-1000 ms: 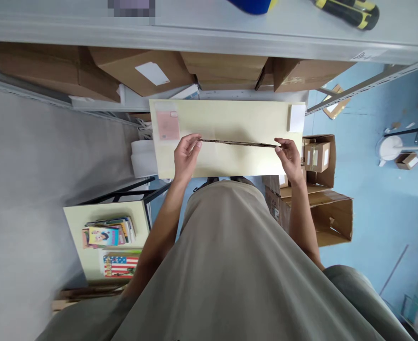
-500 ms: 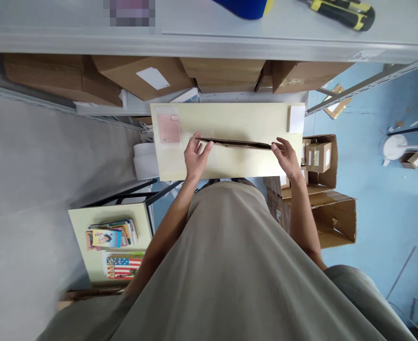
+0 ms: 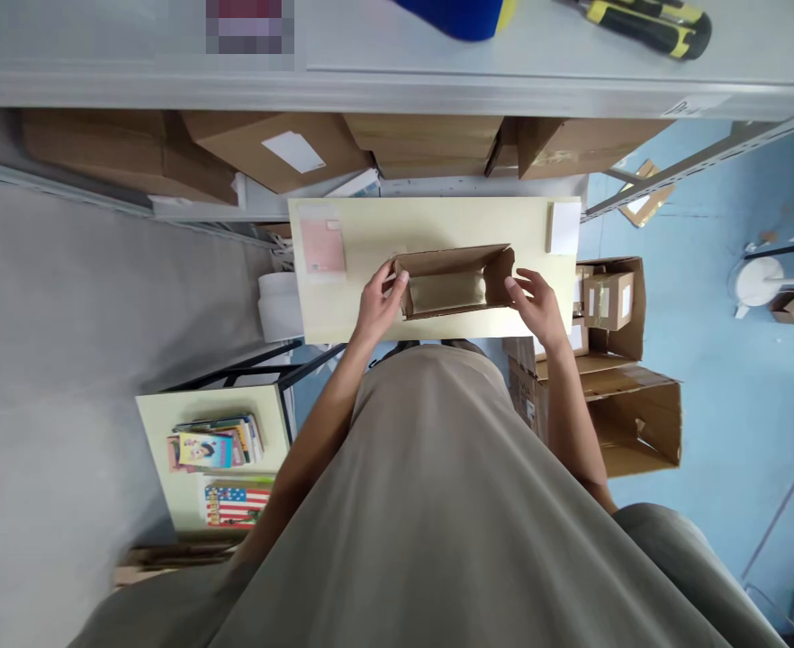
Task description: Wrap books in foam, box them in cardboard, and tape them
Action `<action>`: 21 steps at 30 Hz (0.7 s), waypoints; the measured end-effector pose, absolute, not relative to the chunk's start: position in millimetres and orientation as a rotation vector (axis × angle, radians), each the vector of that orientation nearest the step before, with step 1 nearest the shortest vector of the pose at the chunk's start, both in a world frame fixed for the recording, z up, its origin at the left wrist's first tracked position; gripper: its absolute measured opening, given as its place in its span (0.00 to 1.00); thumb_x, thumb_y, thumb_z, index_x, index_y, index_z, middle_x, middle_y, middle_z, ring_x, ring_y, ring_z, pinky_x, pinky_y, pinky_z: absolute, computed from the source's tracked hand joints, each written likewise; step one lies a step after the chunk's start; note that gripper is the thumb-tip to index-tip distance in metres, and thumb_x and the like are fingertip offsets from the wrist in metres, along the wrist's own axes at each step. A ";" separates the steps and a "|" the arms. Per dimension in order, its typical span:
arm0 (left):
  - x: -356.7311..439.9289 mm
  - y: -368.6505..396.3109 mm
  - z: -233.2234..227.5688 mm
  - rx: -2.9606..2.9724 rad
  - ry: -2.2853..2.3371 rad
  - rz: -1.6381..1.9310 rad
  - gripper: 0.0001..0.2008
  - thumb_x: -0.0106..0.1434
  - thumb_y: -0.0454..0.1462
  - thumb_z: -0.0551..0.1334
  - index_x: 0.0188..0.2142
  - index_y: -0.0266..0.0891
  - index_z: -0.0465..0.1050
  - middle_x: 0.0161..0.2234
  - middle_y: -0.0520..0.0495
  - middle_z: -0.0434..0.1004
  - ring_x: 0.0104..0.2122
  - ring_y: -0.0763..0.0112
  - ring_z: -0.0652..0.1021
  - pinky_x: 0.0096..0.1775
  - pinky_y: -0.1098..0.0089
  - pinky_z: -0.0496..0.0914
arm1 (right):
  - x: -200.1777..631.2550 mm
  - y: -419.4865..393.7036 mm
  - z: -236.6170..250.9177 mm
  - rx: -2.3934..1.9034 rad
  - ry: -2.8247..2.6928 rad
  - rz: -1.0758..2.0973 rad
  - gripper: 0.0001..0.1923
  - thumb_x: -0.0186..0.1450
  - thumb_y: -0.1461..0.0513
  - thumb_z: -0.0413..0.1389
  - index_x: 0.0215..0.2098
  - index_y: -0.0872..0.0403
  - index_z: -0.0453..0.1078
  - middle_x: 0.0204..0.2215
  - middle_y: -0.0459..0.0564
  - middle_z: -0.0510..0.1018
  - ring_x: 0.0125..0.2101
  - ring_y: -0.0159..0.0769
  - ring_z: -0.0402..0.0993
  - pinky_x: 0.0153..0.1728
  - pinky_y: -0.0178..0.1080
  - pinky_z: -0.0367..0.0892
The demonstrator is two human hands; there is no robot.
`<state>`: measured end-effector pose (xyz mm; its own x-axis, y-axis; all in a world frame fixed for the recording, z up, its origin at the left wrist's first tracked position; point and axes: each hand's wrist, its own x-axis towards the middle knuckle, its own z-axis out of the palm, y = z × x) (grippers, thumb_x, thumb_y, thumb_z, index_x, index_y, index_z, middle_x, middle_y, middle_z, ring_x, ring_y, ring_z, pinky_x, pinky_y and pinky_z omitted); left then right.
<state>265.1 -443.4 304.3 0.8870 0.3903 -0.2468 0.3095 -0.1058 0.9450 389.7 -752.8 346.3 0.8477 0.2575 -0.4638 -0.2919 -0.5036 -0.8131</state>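
Carton (image 3: 461, 260) opened from flat; our left hand (image 3: 378, 303) pinches its 9 o'clock end, right hand (image 3: 538, 308) at 3 o'clock, grip unclear.

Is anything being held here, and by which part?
Yes, a cardboard box: the left hand grips its left end; the right hand is at its right end, though its grip is unclear.
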 end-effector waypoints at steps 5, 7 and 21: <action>258.3 -435.5 313.1 1.600 0.547 -0.053 0.47 0.74 0.63 0.67 0.81 0.43 0.62 0.65 0.36 0.85 0.66 0.52 0.82 0.67 0.55 0.77 | 391.0 -760.1 353.6 -1.947 -0.035 0.691 0.51 0.67 0.25 0.62 0.72 0.50 0.75 0.63 0.62 0.85 0.57 0.58 0.87 0.52 0.57 0.90; 258.7 -435.7 318.5 1.569 0.533 -0.064 0.44 0.74 0.63 0.68 0.78 0.43 0.69 0.67 0.36 0.83 0.69 0.49 0.80 0.69 0.53 0.76 | 394.5 -762.7 357.3 -1.924 -0.041 0.698 0.50 0.69 0.25 0.59 0.73 0.49 0.75 0.63 0.60 0.85 0.57 0.56 0.87 0.52 0.55 0.90; 268.3 -450.3 263.7 1.561 0.592 -0.151 0.37 0.61 0.60 0.79 0.60 0.40 0.80 0.60 0.31 0.86 0.55 0.48 0.88 0.58 0.49 0.84 | 421.8 -770.0 303.6 -2.231 -0.173 0.801 0.48 0.61 0.30 0.69 0.65 0.52 0.78 0.51 0.59 0.87 0.37 0.48 0.84 0.45 0.56 0.84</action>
